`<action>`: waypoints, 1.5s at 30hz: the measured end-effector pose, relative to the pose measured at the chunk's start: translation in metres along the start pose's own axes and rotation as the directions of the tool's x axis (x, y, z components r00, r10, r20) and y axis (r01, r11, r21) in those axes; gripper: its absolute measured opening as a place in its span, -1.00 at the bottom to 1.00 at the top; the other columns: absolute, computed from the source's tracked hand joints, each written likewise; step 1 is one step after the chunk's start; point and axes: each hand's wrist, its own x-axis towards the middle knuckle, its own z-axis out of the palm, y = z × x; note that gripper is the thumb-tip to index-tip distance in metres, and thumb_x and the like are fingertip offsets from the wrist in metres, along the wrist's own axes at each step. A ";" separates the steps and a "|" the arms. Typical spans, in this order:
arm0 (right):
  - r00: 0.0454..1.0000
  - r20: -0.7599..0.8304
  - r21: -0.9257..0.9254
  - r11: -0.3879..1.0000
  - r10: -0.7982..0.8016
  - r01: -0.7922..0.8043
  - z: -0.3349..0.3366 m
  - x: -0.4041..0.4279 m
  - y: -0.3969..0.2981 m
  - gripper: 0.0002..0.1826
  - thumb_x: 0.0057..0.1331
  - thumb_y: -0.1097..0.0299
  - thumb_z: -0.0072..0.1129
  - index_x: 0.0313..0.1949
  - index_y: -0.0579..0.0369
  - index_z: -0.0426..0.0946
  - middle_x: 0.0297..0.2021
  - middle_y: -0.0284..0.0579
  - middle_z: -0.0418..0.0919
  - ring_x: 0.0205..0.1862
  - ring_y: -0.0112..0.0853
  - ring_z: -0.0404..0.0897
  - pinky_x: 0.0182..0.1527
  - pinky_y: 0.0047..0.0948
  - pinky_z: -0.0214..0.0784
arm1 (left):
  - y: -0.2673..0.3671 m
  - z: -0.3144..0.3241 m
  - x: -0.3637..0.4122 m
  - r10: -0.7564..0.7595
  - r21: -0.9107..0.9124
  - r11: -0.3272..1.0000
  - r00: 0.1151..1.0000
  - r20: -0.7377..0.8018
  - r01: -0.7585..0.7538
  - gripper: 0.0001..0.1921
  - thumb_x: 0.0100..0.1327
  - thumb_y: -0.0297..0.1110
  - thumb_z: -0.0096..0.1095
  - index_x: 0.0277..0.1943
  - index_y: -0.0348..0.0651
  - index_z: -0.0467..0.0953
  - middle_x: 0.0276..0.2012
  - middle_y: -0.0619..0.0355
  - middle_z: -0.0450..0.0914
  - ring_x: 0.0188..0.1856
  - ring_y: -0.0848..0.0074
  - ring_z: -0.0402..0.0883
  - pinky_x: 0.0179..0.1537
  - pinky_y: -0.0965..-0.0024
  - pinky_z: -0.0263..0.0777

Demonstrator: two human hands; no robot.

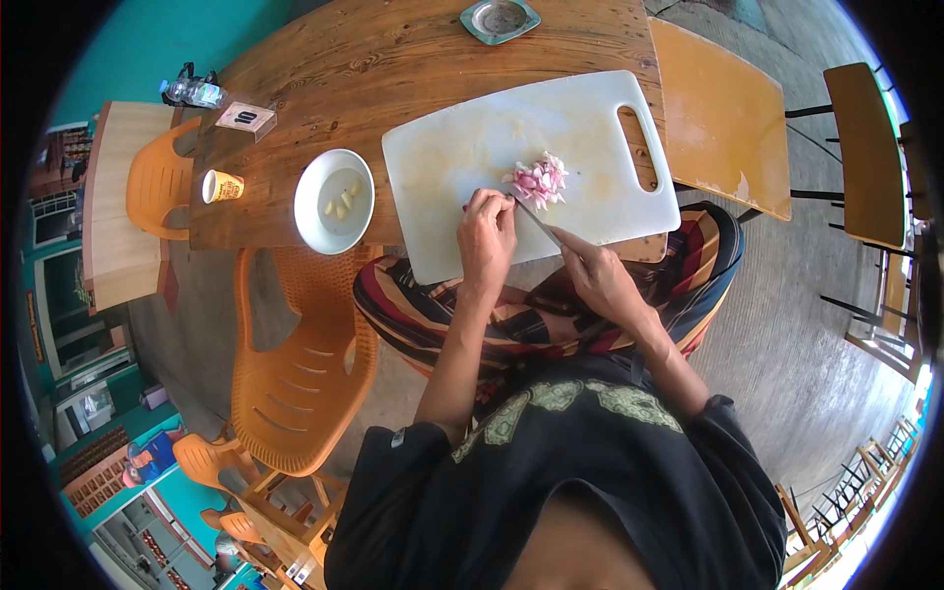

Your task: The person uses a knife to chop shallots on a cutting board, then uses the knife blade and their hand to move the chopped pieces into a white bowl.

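My right hand (599, 271) grips a knife (538, 225), its blade slanting up and left across the white plastic cutting board (450, 169). The blade's tip end meets the fingers of my left hand (487, 232), which are curled down over the board's near part. A small reddish bit shows beside those fingers; whatever lies beneath them is hidden. Just beyond the blade sits a small heap of chopped pink-and-white shallot or onion (540, 181). Left of the board, a white bowl (310, 228) holds several pale peeled cloves, apparently garlic.
The board overhangs the near edge of a wooden table (332, 96), above my lap. A glass ashtray (499, 18), paper cup (223, 186), number stand (245, 118) and plastic bottle (193, 94) stand around it. An orange plastic chair (302, 383) is at my left, a wooden bench seat (723, 118) at the right.
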 end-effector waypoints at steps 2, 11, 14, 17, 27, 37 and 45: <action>1.000 0.002 -0.010 1.000 0.014 -0.014 -0.004 -0.013 0.003 -0.62 0.46 0.43 -0.06 0.23 0.09 0.51 -0.30 0.33 0.61 -0.19 0.15 0.66 -0.13 -0.07 0.46 | 0.001 0.001 -0.001 -0.017 -0.019 1.000 1.000 0.001 0.017 -0.92 0.21 -0.62 0.35 -0.32 -0.36 0.54 -0.28 -0.04 0.62 -0.28 0.11 0.65 -0.25 0.24 0.51; 0.999 -0.003 0.023 0.999 0.045 -0.045 -0.012 -0.013 -0.002 -0.61 0.47 0.43 -0.07 0.24 0.09 0.50 -0.40 0.29 0.59 -0.32 0.07 0.65 -0.16 -0.13 0.45 | 0.000 0.000 -0.002 -0.030 -0.041 0.999 0.999 0.022 0.031 -0.92 0.23 -0.60 0.33 -0.32 -0.36 0.54 -0.27 -0.02 0.61 -0.27 0.12 0.64 -0.24 0.23 0.50; 0.994 0.046 0.008 0.995 0.097 -0.098 -0.014 -0.009 -0.008 -0.63 0.49 0.40 -0.07 0.23 0.14 0.50 -0.38 0.24 0.60 -0.30 -0.03 0.65 -0.13 -0.19 0.45 | 0.000 0.000 -0.004 -0.063 -0.059 0.996 0.997 0.034 0.065 -0.94 0.21 -0.62 0.31 -0.32 -0.33 0.54 -0.25 -0.01 0.60 -0.23 0.08 0.62 -0.19 0.19 0.48; 0.992 0.075 0.005 0.994 0.104 -0.105 -0.013 -0.007 -0.009 -0.63 0.49 0.40 -0.07 0.23 0.14 0.50 -0.36 0.25 0.60 -0.29 -0.02 0.65 -0.12 -0.17 0.45 | -0.003 -0.001 -0.004 -0.037 -0.033 0.999 0.999 0.021 0.038 -0.93 0.22 -0.61 0.32 -0.31 -0.36 0.53 -0.26 -0.03 0.61 -0.27 0.11 0.64 -0.24 0.23 0.50; 0.999 -0.040 -0.063 0.998 -0.032 0.030 0.008 0.005 -0.002 -0.62 0.45 0.46 -0.06 0.22 0.08 0.52 -0.32 0.34 0.60 -0.20 0.21 0.62 -0.15 -0.01 0.45 | -0.006 0.001 -0.002 0.016 -0.008 1.000 1.000 -0.008 -0.016 -0.92 0.21 -0.63 0.33 -0.30 -0.38 0.54 -0.26 -0.04 0.63 -0.29 0.13 0.67 -0.27 0.26 0.52; 1.000 0.004 -0.003 1.000 0.029 -0.029 -0.009 -0.025 0.006 -0.61 0.47 0.42 -0.05 0.24 0.09 0.50 -0.38 0.28 0.61 -0.27 0.13 0.66 -0.18 -0.09 0.46 | -0.005 0.000 -0.005 -0.017 -0.049 0.999 1.000 -0.019 0.016 -0.90 0.26 -0.56 0.36 -0.33 -0.37 0.56 -0.29 -0.01 0.63 -0.33 0.23 0.65 -0.29 0.30 0.52; 0.999 0.011 0.031 0.999 0.035 -0.035 -0.006 -0.013 0.000 -0.61 0.48 0.39 -0.07 0.25 0.09 0.50 -0.45 0.24 0.58 -0.36 0.08 0.63 -0.20 -0.13 0.44 | -0.003 0.002 -0.008 -0.079 -0.074 0.994 0.997 -0.011 0.078 -0.93 0.22 -0.59 0.33 -0.32 -0.33 0.55 -0.27 0.00 0.63 -0.24 0.09 0.63 -0.22 0.20 0.48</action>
